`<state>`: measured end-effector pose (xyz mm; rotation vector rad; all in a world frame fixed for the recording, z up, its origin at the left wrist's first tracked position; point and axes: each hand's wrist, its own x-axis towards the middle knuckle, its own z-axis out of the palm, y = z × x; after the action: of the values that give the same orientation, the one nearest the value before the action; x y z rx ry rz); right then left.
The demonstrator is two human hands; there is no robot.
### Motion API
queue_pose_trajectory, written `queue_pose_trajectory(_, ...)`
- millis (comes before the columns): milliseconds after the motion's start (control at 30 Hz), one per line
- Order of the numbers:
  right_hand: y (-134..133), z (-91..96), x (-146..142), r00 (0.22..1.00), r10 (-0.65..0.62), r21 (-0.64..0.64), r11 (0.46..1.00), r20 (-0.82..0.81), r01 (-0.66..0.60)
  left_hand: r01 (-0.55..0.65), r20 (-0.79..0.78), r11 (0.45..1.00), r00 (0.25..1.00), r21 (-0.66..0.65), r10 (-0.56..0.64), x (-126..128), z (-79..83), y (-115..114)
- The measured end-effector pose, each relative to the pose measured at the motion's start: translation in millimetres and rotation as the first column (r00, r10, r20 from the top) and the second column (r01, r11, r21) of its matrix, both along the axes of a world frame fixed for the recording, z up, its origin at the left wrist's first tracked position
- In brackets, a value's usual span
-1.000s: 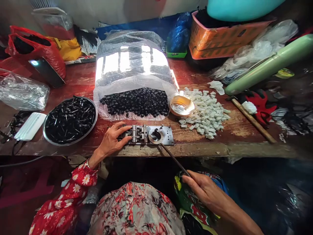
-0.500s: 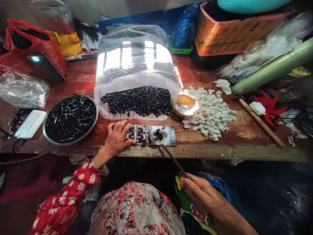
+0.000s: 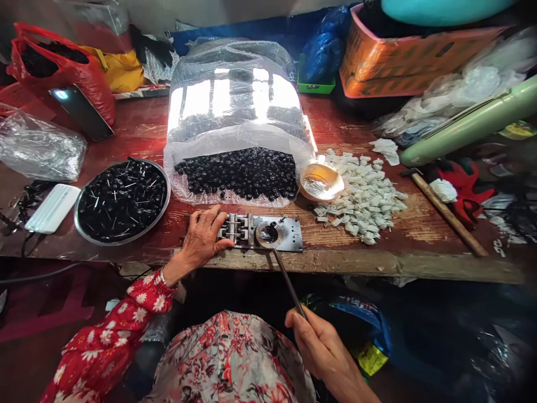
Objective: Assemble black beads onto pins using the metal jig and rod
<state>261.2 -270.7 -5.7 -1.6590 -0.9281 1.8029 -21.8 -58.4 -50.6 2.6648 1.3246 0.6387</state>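
A small metal jig (image 3: 289, 234), with a row of bars and a round ring, lies along the table's front edge. My left hand (image 3: 202, 238) rests over its left end, fingers stretched out and thumb apart along the near side. From the ring a thin dark lever (image 3: 287, 280) slants toward me. Wrapped round the lever's lower end is my right hand (image 3: 316, 336), closed. Behind the jig, small black round parts (image 3: 243, 173) spill from a clear plastic bag (image 3: 235, 106). An orange bowl (image 3: 322, 182) of thin metal pins sits at the right, beside a heap of whitish small pieces (image 3: 364, 196).
At left stands a metal dish (image 3: 121, 242) full of black parts with pins, near a white power bank (image 3: 52, 209) and a propped phone (image 3: 81, 112). A hammer (image 3: 448, 215), a green tube (image 3: 474, 123) and an orange crate (image 3: 415, 61) occupy the right side.
My right hand has swung left and slightly down with the lever, which now stands steeper. My left hand keeps its place on the jig. The view has shifted slightly.
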Motion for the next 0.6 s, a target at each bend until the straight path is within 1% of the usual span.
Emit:
queue_pose_trajectory(100,-3.3,2.8,-23.3,0.994,-0.105,-0.029,0.994,-0.036,0.103,-0.003,-0.009,1.0,1.0,0.002,0.003,1.0,0.2,0.0)
queue_pose_trajectory(200,-6.7,2.8,-48.0,0.969,-0.224,-0.06,0.974,-0.109,0.218,-0.007,-0.008,1.0,1.0,0.004,0.007,1.4,-0.5,-0.1)
queue_pose_trajectory(300,-9.4,-1.6,-63.3,0.937,-0.284,-0.097,0.958,-0.203,0.27,-0.005,-0.01,1.0,1.0,0.007,0.005,1.2,-2.2,-0.7)
queue_pose_trajectory(400,-11.3,-7.4,-64.6,0.919,-0.285,-0.108,0.958,-0.274,0.265,-0.004,-0.008,1.0,1.0,-0.001,0.004,0.8,-1.3,-1.5)
queue_pose_trajectory(467,-12.0,-9.6,-60.3,0.917,-0.274,-0.091,0.962,-0.292,0.258,-0.006,0.013,1.0,1.0,-0.025,0.006,0.3,3.5,-1.8)
queue_pose_trajectory(533,-11.9,-9.3,-55.0,0.923,-0.253,-0.095,0.967,-0.291,0.235,0.011,0.062,0.998,0.998,-0.06,-0.007,-0.8,12.3,-1.5)
queue_pose_trajectory(600,-10.9,-6.8,-49.7,0.945,-0.209,-0.083,0.977,-0.25,0.194,0.057,0.131,0.994,0.99,-0.092,-0.045,-2.4,24.4,-0.1)
